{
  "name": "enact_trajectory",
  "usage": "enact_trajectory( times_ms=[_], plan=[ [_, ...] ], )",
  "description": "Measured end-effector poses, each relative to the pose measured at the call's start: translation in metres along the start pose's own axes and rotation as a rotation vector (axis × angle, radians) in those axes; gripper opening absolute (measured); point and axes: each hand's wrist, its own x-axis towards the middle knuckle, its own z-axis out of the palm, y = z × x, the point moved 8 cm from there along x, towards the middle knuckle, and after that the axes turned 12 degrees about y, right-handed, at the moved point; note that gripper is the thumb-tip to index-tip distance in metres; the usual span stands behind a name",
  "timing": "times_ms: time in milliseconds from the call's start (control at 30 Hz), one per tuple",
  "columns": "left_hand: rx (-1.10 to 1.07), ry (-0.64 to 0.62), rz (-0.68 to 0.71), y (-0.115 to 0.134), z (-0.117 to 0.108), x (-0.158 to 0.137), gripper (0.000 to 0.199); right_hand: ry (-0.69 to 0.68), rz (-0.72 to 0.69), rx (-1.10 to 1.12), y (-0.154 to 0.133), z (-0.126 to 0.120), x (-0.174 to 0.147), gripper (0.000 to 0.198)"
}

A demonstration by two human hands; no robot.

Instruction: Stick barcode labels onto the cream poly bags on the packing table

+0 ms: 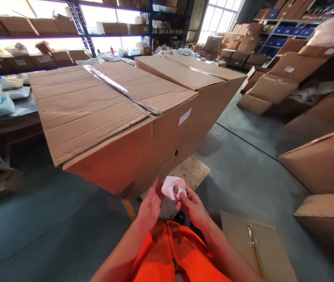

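We pinch the white paper piece [169,185] at its lower right between the thumb and fingers of the right hand [195,208]. It lies forward-left of this grip, before the large carton [120,152]; its folds show no clear long axis. Our left hand [149,207] stands beside it, fingers extended, palm inward; contact cannot be told.
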Motion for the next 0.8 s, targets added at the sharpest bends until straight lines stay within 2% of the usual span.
enact_trajectory(
  times_ms=[67, 133, 200, 300, 367, 433, 500, 567, 633, 700, 733, 800],
  plan=[
    [0.282, 0.045, 0.206, 0.015, -0.011, 0.003, 0.041, -0.101, 0.188, 0.187, 0.006, 0.014, -0.005, 0.057],
    [0.563, 0.062, 0.372, 0.026, -0.017, 0.003, 0.019, -0.113, 0.241, 0.220, 0.011, 0.023, -0.006, 0.057],
    [0.742, 0.097, 0.530, 0.035, -0.021, -0.002, 0.013, -0.042, 0.165, 0.137, 0.013, 0.025, 0.000, 0.054],
    [0.839, 0.097, 0.674, 0.035, -0.022, -0.016, 0.006, 0.141, -0.042, -0.085, 0.011, 0.023, 0.013, 0.051],
    [0.920, 0.042, 0.686, 0.026, -0.021, -0.023, 0.023, 0.284, -0.146, -0.227, 0.006, 0.021, 0.020, 0.053],
    [1.008, -0.013, 0.698, 0.019, -0.021, -0.029, 0.041, 0.351, -0.176, -0.312, 0.002, 0.025, 0.022, 0.053],
    [1.057, -0.066, 0.754, 0.022, -0.019, -0.038, 0.050, 0.300, -0.128, -0.298, 0.002, 0.037, 0.022, 0.056],
    [1.070, -0.104, 0.843, 0.035, -0.019, -0.048, 0.054, 0.209, -0.071, -0.230, 0.003, 0.052, 0.017, 0.060],
    [1.077, -0.164, 0.898, 0.049, -0.022, -0.057, 0.050, 0.170, -0.033, -0.195, 0.005, 0.061, 0.013, 0.057],
    [1.036, -0.171, 0.870, 0.062, -0.033, -0.060, 0.038, 0.187, 0.010, -0.196, 0.011, 0.064, 0.011, 0.051],
    [0.987, -0.095, 0.847, 0.071, -0.045, -0.058, 0.031, 0.204, 0.044, -0.189, 0.016, 0.065, 0.011, 0.049],
    [0.786, 0.179, 0.828, 0.090, -0.076, -0.053, 0.015, 0.195, 0.125, -0.157, 0.031, 0.072, 0.012, 0.048]
  ],
)
